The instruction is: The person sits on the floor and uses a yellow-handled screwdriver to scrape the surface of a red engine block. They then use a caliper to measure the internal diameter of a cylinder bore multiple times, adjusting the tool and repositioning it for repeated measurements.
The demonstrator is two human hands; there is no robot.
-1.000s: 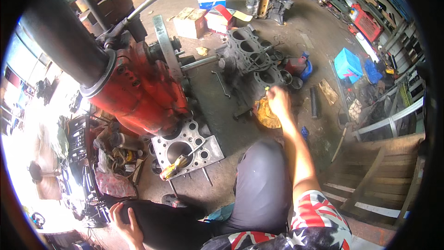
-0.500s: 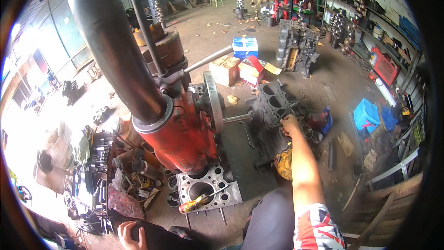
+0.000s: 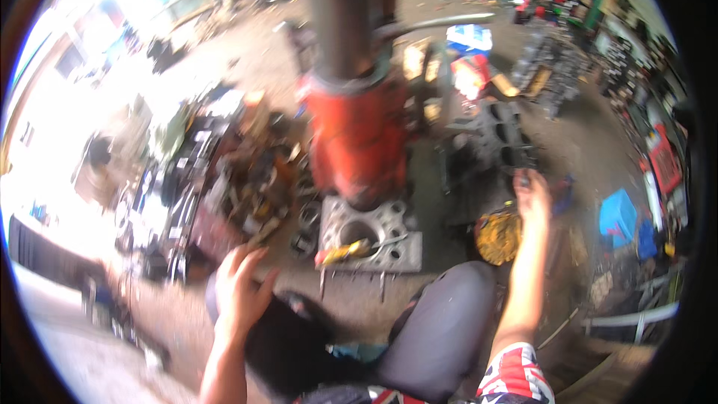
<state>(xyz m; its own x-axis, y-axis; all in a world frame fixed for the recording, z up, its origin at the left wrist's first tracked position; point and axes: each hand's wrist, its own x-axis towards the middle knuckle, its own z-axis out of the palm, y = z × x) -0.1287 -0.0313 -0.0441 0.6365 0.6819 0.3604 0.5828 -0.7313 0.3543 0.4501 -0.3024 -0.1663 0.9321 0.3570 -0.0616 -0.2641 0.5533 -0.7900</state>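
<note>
My left hand [image 3: 243, 284] is raised over my left knee, fingers spread and nothing in them. My right hand [image 3: 532, 193] reaches forward to the near end of a dark engine block [image 3: 507, 131] with a row of round bores. Its fingers are curled around something small and dark, blurred past naming. Between my knees and a red machine head [image 3: 359, 131] lies a light grey engine block [image 3: 407, 254] with a large bore. Across this bore rests a screwdriver [image 3: 348, 251] with a yellow and red handle.
A thick metal column [image 3: 336, 19] rises from the machine head. A yellow cloth-like bundle [image 3: 499, 236] sits beside my right forearm. Tools and parts [image 3: 191, 187] crowd the left side. A blue box [image 3: 618, 217] stands at right; cartons [image 3: 471, 75] lie farther back.
The view has swung left and downward, with blur. My left hand has lifted off my knee area and spread. My right hand has drawn back toward me along the dark block.
</note>
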